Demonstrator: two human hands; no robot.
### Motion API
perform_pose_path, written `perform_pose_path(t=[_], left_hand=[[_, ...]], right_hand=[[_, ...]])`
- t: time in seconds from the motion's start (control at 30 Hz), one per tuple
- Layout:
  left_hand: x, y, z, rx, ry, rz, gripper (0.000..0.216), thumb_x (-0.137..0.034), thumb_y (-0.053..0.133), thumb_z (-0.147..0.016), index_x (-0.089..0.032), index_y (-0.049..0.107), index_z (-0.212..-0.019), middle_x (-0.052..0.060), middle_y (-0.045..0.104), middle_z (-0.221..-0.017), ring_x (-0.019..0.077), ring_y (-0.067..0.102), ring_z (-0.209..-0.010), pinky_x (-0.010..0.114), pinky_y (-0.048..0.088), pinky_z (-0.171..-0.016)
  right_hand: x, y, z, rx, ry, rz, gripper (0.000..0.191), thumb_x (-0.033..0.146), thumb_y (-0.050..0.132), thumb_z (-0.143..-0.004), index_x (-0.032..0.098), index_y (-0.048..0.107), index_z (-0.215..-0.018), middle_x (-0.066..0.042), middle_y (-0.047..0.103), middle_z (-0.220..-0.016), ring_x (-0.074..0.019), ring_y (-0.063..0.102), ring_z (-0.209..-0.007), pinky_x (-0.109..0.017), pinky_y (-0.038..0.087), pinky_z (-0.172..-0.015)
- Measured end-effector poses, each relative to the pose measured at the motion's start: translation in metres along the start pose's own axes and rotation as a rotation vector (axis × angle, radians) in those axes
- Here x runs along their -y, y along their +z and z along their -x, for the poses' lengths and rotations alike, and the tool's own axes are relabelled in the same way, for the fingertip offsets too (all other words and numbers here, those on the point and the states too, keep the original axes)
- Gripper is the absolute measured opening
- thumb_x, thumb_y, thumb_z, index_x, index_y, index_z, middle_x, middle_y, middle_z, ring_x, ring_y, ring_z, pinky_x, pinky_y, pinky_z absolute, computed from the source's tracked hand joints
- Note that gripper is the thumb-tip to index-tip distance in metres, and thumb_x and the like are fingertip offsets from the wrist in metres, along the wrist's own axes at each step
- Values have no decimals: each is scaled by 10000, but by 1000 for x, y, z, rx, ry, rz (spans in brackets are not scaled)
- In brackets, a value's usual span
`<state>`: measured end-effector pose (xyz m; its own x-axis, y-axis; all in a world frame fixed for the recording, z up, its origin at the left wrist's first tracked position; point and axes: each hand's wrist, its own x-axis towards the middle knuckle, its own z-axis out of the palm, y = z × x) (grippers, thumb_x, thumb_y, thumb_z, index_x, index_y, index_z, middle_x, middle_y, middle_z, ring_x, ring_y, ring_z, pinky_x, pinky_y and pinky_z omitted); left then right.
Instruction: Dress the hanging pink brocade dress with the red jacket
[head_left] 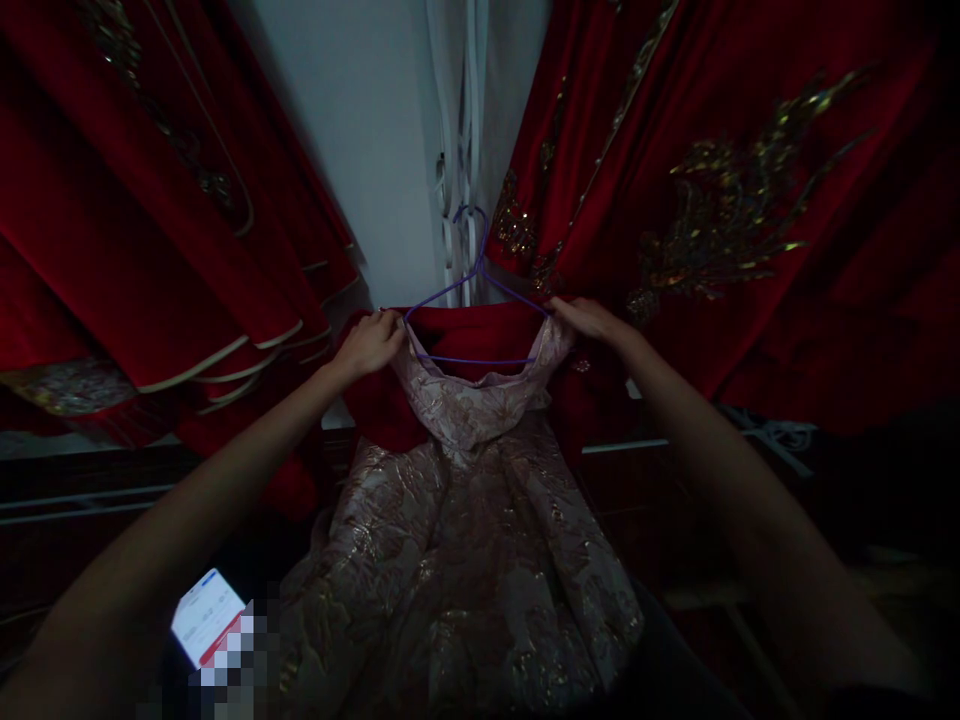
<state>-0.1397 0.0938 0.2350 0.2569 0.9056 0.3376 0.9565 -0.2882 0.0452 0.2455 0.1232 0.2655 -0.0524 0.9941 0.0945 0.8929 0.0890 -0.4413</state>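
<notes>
A pale pink and gold brocade dress (465, 540) hangs on a purple wire hanger (472, 285) in the middle of the view. My left hand (371, 342) is closed on the dress's left shoulder at the hanger's left end. My right hand (589, 318) pinches the right shoulder strap at the hanger's right end. The hanger's hook points up toward white straps (461, 150) that hang down along the pale wall. Red cloth (465, 340) shows behind the neckline.
Red velvet garments with gold trim (150, 230) hang at the left. More red garments with gold embroidery (735, 210) hang at the right. A lit phone screen (206, 615) lies low at the left. Dark furniture edges (622, 445) run behind the dress.
</notes>
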Motion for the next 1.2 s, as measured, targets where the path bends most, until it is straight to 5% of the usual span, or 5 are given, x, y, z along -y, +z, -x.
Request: perform_pose_path(t=[0.17,0.37,0.7,0.97,1.2], left_hand=[[11,1,4,-78,72,2,411,-354,215,-923,-154,522,-1110,105,577,-999,220,536,-1004,363,419,-913],[10,-6,14,-125,183,-73,432,-396,201,-939,-205,503,-1181,80,588,-1043,202,574,-968,320,461,-845],[25,-8,14,-70,314,-227,360,-299,314,-917,-196,531,-1185,105,640,-1029,197,614,-928,292,489,-750],[33,3,28,-163,11,-298,390,-358,311,-905,-159,609,-1061,130,692,-922,239,658,-798,302,465,-657],[38,43,74,104,100,-257,353,-360,329,-904,-176,620,-978,101,695,-856,232,663,-749,299,473,-633]], right_hand=[[-22,1,11,123,-65,-312,669,714,396,-770,107,676,-743,-90,646,-581,-147,546,-477,-262,392,-488],[-30,30,36,-502,-299,-285,398,573,521,-790,206,673,-826,-25,694,-767,-165,606,-672,-258,432,-604],[-27,45,40,-590,-420,-460,300,431,504,-845,196,677,-916,-42,702,-932,-191,633,-877,-328,477,-815],[-57,52,39,-758,-233,-561,300,435,547,-800,169,669,-872,-73,702,-867,-190,648,-790,-323,506,-753],[-104,119,79,-392,41,-803,322,467,606,-695,159,647,-781,-73,691,-769,-192,633,-684,-334,514,-662]])
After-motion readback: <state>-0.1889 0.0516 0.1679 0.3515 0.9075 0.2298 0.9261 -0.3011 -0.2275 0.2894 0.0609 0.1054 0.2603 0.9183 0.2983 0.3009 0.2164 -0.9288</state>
